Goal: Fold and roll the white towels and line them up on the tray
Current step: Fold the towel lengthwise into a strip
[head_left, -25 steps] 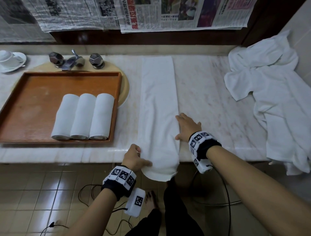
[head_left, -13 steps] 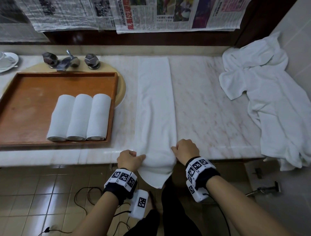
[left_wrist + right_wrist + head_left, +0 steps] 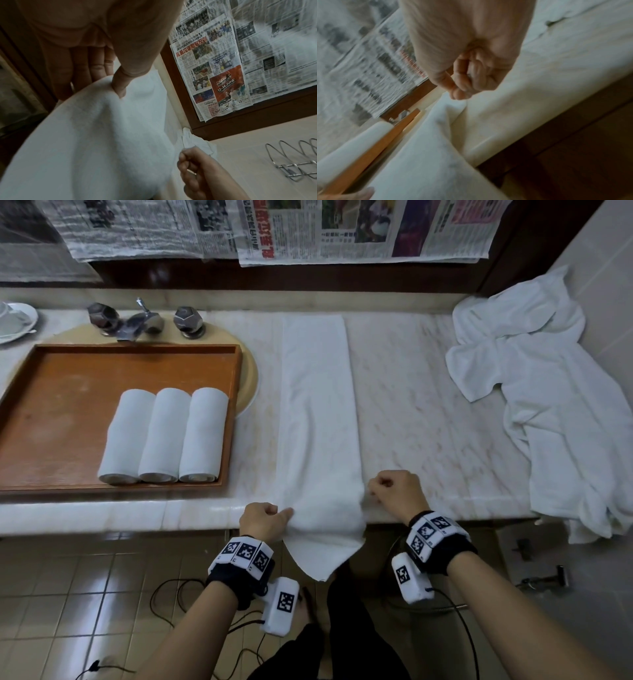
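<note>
A long folded white towel (image 3: pixel 317 412) lies as a strip across the marble counter (image 3: pixel 428 422), and its near end hangs over the front edge. My left hand (image 3: pixel 284 513) pinches the towel's left edge at the counter's lip; in the left wrist view the thumb (image 3: pixel 120 88) presses on top of the cloth. My right hand (image 3: pixel 375 491) is curled and pinches the towel's right edge, where the cloth puckers toward it. Three rolled towels (image 3: pixel 164 436) lie side by side in the wooden tray (image 3: pixel 51 405) at the left.
A heap of loose white towels (image 3: pixel 548 405) covers the counter's right end. A faucet (image 3: pixel 137 320) stands behind the tray, a cup and saucer (image 3: pixel 13 320) at far left. Newspapers (image 3: pixel 342 231) hang on the back wall. Cables (image 3: pixel 171 594) lie on the tiled floor.
The right hand has come off the towel's top, drawn back to the counter's front edge and curled onto the towel's right edge. The left hand has tightened its pinch on the left edge.
</note>
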